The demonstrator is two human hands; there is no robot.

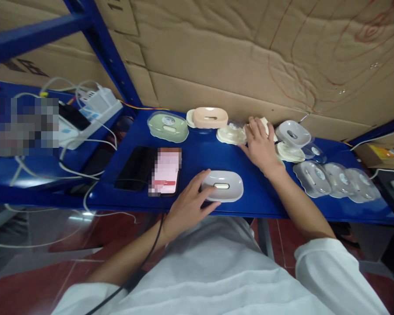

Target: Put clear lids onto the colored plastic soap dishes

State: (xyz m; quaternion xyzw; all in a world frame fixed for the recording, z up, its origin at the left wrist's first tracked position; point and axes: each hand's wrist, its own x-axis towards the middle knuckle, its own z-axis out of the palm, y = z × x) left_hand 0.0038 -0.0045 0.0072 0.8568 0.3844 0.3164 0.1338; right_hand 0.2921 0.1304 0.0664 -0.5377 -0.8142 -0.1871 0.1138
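Note:
A light grey oval dish (233,179) with a slotted middle lies near the front edge of the blue table (203,153). My left hand (192,201) rests at its left side, thumb and fingers spread around the rim. Farther back, my right hand (261,142) reaches over a cream piece (269,130), which it partly hides; whether the fingers grip it cannot be made out. To that hand's left is a cream dish with a clear cover (231,132). On its right a grey dish (293,134) is stacked on a cream piece (290,152).
At the back left stand a green covered dish (168,127) and a peach dish (210,117). Several grey covered dishes (338,179) overlap at the right. A lit phone (169,170) and black device (134,168) lie left. A cable crosses my left forearm; cardboard (210,57) rises behind.

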